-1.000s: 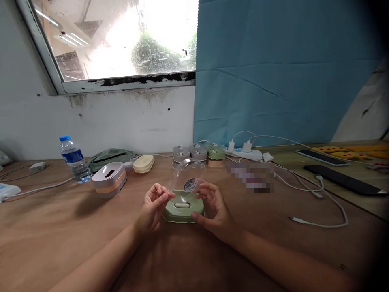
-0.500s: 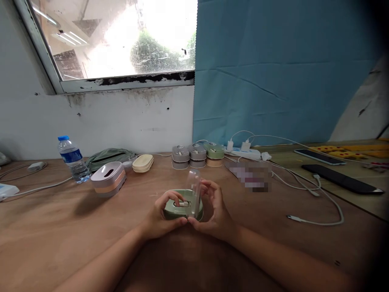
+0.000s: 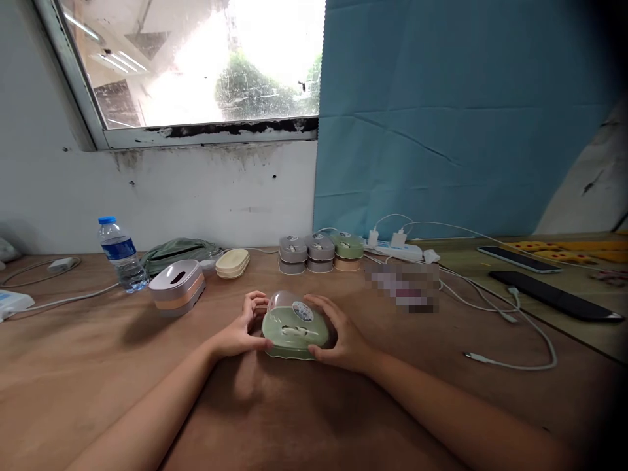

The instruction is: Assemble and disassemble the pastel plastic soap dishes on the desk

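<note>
A small green oval box sits on the table in front of me, with a slot in its top and something pale in the slot. Over it lies a clear plastic lid bearing a round printed label. At the left side, my left hand curls round the lid and box, thumb at the front corner and fingers behind. My right hand grips the opposite side, its thumb on the front edge and its fingers along the far right. Whether the lid is fully seated I cannot tell.
Behind stand stacked grey boxes and a green-topped stack. To the left are a lilac box, cream lids, a water bottle and a green pouch. White cables, a power strip and phones lie right.
The clear lid has gone from upright in my right hand to lying over the green box. My left hand has shifted from the box's top to its left side.
</note>
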### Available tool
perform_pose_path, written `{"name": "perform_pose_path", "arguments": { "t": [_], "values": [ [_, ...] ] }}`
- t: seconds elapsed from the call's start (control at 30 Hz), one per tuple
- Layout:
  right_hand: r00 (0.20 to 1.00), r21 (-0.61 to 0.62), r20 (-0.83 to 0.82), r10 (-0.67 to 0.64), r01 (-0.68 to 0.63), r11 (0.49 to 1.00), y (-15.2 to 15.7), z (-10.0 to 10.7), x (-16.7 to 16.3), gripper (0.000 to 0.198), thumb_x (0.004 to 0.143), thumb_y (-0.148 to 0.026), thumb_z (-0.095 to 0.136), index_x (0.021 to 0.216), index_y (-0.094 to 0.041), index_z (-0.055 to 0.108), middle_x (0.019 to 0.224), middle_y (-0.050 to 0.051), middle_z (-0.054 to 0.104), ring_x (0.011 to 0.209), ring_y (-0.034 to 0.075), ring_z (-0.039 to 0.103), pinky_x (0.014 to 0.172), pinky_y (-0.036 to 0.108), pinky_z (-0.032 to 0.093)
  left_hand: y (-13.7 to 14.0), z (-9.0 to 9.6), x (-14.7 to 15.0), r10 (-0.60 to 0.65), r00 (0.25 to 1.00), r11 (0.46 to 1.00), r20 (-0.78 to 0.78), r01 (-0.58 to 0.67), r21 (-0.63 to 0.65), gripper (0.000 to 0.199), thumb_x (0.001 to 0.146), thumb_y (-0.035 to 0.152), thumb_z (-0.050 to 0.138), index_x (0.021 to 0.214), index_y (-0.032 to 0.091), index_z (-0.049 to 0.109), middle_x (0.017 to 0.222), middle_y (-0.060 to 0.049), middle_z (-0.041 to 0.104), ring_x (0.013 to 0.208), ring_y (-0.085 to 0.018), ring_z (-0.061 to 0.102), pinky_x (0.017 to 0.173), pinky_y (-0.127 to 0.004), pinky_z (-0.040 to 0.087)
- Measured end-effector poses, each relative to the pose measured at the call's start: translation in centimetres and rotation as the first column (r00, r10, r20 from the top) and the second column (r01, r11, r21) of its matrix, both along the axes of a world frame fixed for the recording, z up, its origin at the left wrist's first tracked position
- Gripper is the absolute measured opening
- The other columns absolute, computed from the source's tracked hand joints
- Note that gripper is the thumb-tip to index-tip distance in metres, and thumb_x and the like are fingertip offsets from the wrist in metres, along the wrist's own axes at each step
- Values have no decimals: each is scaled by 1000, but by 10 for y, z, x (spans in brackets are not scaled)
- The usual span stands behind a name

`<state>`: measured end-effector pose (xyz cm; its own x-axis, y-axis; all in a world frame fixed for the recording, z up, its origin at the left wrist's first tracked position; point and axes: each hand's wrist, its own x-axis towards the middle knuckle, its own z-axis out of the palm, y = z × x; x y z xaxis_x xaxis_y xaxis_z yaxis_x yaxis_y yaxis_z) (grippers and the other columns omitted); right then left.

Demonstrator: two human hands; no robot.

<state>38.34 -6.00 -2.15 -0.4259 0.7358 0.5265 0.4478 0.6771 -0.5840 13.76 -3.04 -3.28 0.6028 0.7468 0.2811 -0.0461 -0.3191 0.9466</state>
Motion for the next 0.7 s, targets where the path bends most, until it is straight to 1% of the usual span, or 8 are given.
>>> {"name": "perform_pose_path", "arguments": {
  "t": [0.1,0.2,0.27,0.43,0.53,0.7],
  "values": [
    [1000,-9,3,-9,9,1000,0,0,-1,68,56,-28,68,118,-21,39,123,10,40,114,26,39,95,38,33,-2,1,0,-25,999,1000,-31,25,5,88,52,15,75,116,29,17,122,-8,26,116,-22,35,98,-44,26],
    [1000,-22,20,3,-2,1000,-1,2,-1,57,58,-30,68,109,-21,46,119,10,42,112,27,40,94,38,34,-4,3,1,-8,997,1000,-81,9,18,90,50,14,76,115,31,16,122,-8,22,113,-21,38,97,-42,29],
    [999,-41,30,27,-25,999,0,2,1,54,59,-30,67,107,-21,47,119,10,42,112,26,41,93,38,34,-5,4,2,19,994,999,-106,-16,32,90,49,14,76,114,30,16,121,-8,22,112,-20,39,96,-41,31],
    [991,-133,72,116,-105,986,5,1,9,55,60,-35,68,108,-21,43,124,11,38,114,26,39,94,39,32,-7,6,3,25,990,999,-136,-20,42,86,50,14,76,113,30,19,122,-8,22,110,-20,41,94,-40,33],
    [983,-194,87,159,-139,971,8,1,13,59,61,-38,67,111,-22,41,124,9,38,114,25,39,94,39,32,-7,7,3,23,991,999,-135,-17,49,85,51,14,75,113,30,20,122,-8,22,109,-20,42,94,-41,34],
    [973,-243,129,189,-154,958,10,4,18,62,60,-41,68,112,-24,40,120,7,40,111,24,41,93,38,34,-6,5,2,26,994,997,-110,-18,69,90,49,14,76,115,30,17,120,-8,22,107,-20,44,94,-42,34]
  ]
}}
